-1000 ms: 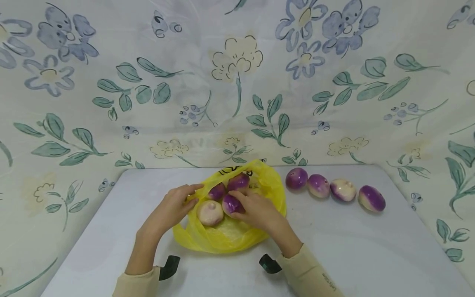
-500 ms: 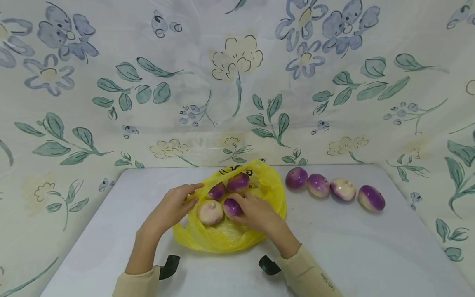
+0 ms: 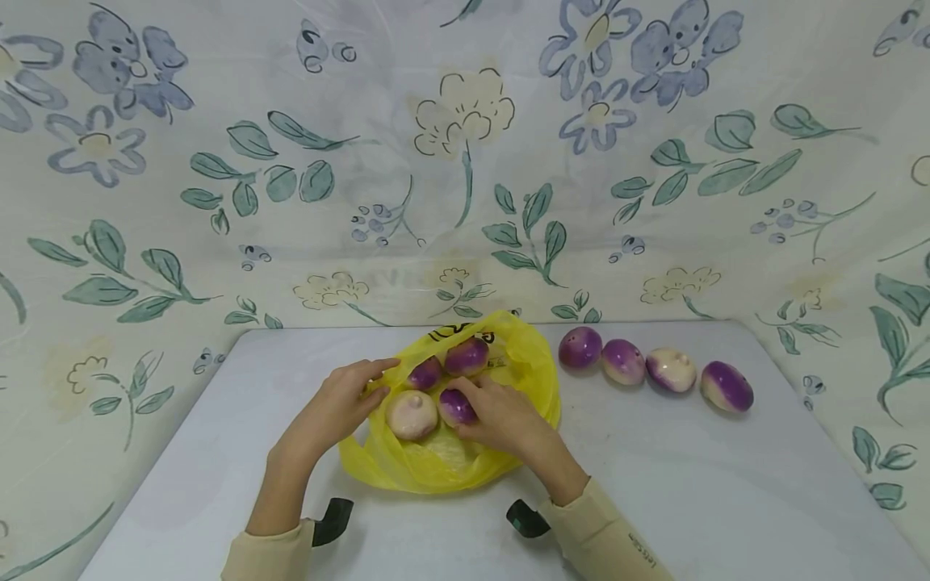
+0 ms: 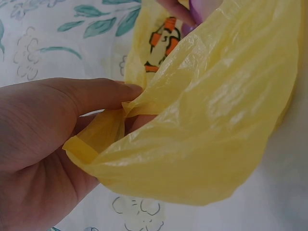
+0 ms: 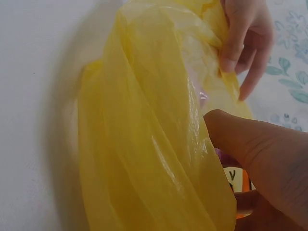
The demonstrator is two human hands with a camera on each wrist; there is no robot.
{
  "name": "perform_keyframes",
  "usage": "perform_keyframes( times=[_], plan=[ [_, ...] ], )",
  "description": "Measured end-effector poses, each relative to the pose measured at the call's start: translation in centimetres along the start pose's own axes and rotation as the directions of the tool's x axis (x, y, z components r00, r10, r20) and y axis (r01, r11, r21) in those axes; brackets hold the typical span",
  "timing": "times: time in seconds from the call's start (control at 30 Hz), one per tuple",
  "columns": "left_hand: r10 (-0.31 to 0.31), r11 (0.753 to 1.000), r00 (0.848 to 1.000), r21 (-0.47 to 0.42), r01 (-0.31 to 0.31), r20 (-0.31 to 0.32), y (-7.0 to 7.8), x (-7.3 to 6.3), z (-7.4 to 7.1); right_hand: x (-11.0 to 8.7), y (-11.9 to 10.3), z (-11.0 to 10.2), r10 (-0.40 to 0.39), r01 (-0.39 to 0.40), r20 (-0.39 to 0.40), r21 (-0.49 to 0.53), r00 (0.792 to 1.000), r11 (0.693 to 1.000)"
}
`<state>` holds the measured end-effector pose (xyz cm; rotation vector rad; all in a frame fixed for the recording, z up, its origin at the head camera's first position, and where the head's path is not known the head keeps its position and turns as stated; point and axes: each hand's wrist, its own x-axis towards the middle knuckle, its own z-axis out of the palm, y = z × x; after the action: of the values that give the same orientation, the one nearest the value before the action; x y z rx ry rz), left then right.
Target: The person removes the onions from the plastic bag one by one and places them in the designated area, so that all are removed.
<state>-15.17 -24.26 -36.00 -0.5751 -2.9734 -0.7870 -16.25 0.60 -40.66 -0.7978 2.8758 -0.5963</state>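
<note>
A yellow plastic bag point(image 3: 429, 476) lies with its mouth spread on the table in the head view. My left hand point(image 3: 336, 403) pinches the bag's left rim; the left wrist view shows thumb and fingers on the thin film point(image 4: 202, 149). Reaching into the bag, my right hand point(image 3: 504, 415) holds a purple-and-white turnip point(image 3: 456, 407). Left of this turnip sits a mostly white turnip point(image 3: 412, 416). Two purple turnips, one on the left point(image 3: 425, 374) and one on the right point(image 3: 467, 357), lie behind them in the bag. Bag film hides most of the held turnip in the right wrist view.
Several turnips stand in a loose row at the table's back right, from a purple one point(image 3: 580, 349) to a purple-and-white one point(image 3: 727, 387). A flowered cloth point(image 3: 465, 186) hangs behind the white table point(image 3: 654, 484). Black wrist mounts point(image 3: 527, 519) jut inward from both sleeves.
My right hand has shifted slightly to the right, and its fingers have moved on the turnip, which barely shifted. The left hand and the bag have stayed almost still.
</note>
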Motion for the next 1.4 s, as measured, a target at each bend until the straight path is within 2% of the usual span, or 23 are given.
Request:
perform_keyframes(
  times=[0.27,0.77,1.13,1.4],
  plan=[
    [-0.001,1.0,1.0,0.003,0.001,-0.003,0.0,-0.1,0.2,-0.1,0.2,-0.2,0.004,-0.004,0.016,0.026,1.0,1.0],
    [-0.018,1.0,1.0,0.001,0.018,0.015,0.1,0.1,0.4,-0.4,0.5,-0.9,0.055,-0.054,0.066,-0.008,0.996,0.998],
    [-0.021,1.0,1.0,0.001,0.021,0.015,0.1,0.1,0.7,-0.7,0.9,-1.8,0.011,-0.011,-0.019,-0.011,1.0,1.0],
    [-0.018,1.0,1.0,0.001,0.018,0.012,0.3,0.1,0.7,-1.1,0.8,-2.6,0.027,-0.027,-0.027,-0.02,0.999,0.999]
  ],
)
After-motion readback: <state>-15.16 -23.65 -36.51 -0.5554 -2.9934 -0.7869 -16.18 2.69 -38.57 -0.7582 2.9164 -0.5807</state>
